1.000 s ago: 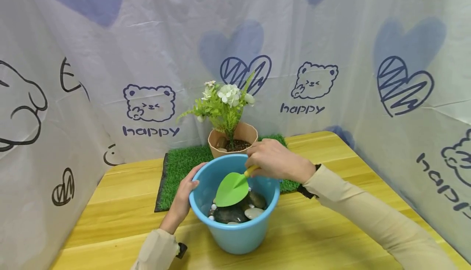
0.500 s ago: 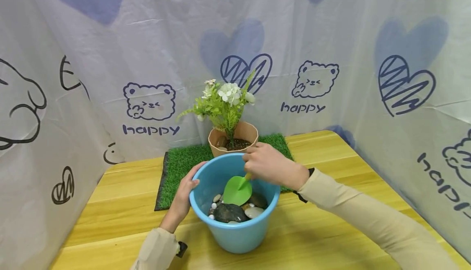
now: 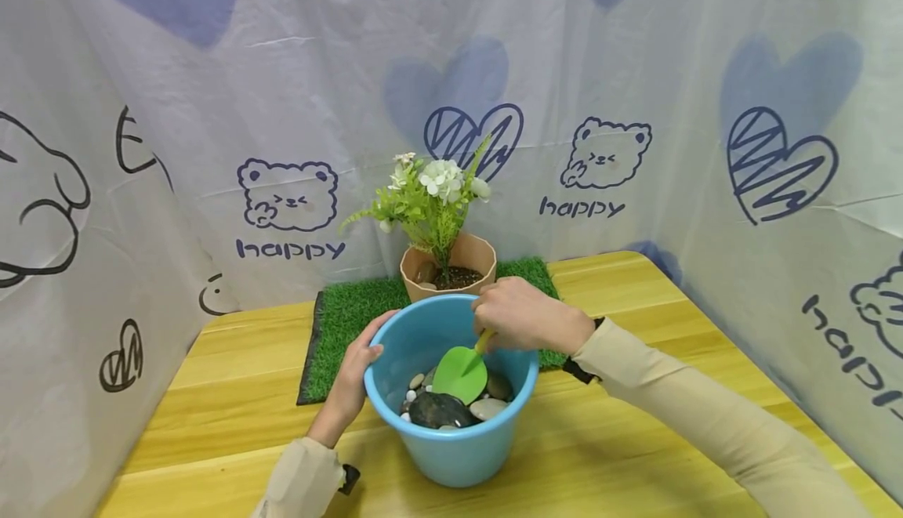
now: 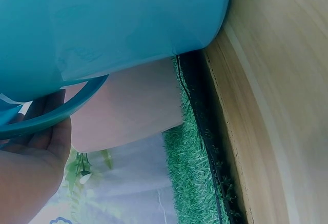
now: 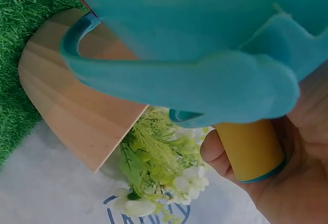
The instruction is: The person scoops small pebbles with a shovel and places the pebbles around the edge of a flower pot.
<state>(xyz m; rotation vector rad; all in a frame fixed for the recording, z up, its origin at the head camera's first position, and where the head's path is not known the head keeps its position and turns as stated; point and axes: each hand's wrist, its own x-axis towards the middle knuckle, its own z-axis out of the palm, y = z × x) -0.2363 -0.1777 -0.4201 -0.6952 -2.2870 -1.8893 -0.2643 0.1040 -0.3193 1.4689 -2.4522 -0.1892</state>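
My left hand (image 3: 353,373) grips the left rim of a blue plastic bucket (image 3: 458,455), thumb over the edge; in the left wrist view the fingers (image 4: 43,131) lie by the blue rim band. From above the far right rim, my right hand (image 3: 525,316) holds a toy shovel by its yellow handle (image 5: 251,149). The shovel's green blade (image 3: 460,375) tilts down inside the bucket, over the stones. A large dark stone (image 3: 439,410), a pale flat stone (image 3: 488,408) and several small white pebbles lie there. Whether the blade tip touches them, I cannot tell.
Just behind the bucket, a tan faceted pot (image 3: 474,255) with soil and a white-flowered plant (image 3: 433,204) stands on a green turf mat (image 3: 346,322). The wooden table (image 3: 621,455) extends to both sides. A printed curtain (image 3: 339,95) encloses the back and sides.
The shovel blade has swung from a flatter, more leftward position to a steeper one, lower and further right among the stones. My left hand and the bucket stay in place.
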